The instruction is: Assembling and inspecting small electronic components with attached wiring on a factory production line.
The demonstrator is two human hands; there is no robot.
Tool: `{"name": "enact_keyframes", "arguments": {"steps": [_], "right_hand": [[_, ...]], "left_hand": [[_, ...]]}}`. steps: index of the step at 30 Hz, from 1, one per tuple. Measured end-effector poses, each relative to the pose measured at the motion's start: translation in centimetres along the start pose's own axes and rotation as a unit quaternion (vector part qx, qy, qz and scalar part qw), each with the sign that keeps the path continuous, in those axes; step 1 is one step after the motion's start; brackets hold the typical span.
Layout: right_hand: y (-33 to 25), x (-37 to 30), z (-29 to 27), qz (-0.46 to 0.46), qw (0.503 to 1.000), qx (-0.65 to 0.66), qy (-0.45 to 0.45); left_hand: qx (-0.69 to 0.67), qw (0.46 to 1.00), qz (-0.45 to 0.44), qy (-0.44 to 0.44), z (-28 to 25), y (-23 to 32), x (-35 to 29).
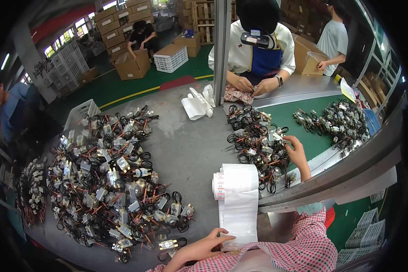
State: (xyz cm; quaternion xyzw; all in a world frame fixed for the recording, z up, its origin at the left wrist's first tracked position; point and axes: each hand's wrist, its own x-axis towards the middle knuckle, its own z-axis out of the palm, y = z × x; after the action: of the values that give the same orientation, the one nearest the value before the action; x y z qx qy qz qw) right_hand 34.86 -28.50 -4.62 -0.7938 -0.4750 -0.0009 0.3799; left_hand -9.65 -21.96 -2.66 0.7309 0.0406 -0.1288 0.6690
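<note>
My left hand (207, 245) rests by the lower end of a strip of white plastic bags (241, 204), its fingers apart and touching the bag's edge. The strip runs off a roll (218, 186) with small red-printed labels along its side. My right hand (297, 156) reaches past a metal post to a heap of small metal parts with coiled black leads (254, 131). Its fingers are apart at the right edge of this heap. Beside my left hand lies a single metal part with a black lead (168, 245).
A large heap of similar parts with copper-coloured tubes (109, 181) covers the table's left side. Crumpled white plastic (198, 103) lies at the back. A metal post (220, 50) stands before a co-worker (263, 54) handling something small. Further parts (340, 122) lie on the green surface.
</note>
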Motion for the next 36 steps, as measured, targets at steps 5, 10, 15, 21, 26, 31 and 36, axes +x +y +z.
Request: {"name": "enact_keyframes", "arguments": {"steps": [5, 10, 15, 21, 26, 31, 36], "right_hand": [[-1.9, -4.0, -3.6, 0.063, 0.990, 0.116, 0.055], [-7.5, -11.6, -6.6, 0.100, 0.955, 0.160, 0.231], [-13.3, -20.8, -5.2, 0.035, 0.962, 0.157, 0.222], [-21.9, -22.2, -2.0, -0.046, 0.975, 0.193, 0.098], [-24.7, -20.0, -3.2, -0.236, 0.969, -0.055, 0.052], [-24.8, -18.5, -2.6, -0.246, 0.966, -0.073, 0.006], [-24.2, -18.0, -2.0, -0.233, 0.972, -0.019, -0.012]], "left_hand": [[0.176, 0.977, 0.029, 0.119, 2.4, -2.3, 0.9], [0.153, 0.953, 0.045, 0.256, 2.0, -0.5, 1.7], [0.001, 0.920, 0.130, 0.370, 1.3, 1.9, 1.9], [-0.104, 0.907, 0.193, 0.359, 2.4, 3.4, 0.4], [-0.030, 0.911, 0.212, 0.352, 3.5, 4.8, 0.6], [0.040, 0.919, 0.202, 0.335, 3.7, 4.9, 1.3], [0.080, 0.911, 0.208, 0.348, 3.6, 5.0, 1.7]]}}
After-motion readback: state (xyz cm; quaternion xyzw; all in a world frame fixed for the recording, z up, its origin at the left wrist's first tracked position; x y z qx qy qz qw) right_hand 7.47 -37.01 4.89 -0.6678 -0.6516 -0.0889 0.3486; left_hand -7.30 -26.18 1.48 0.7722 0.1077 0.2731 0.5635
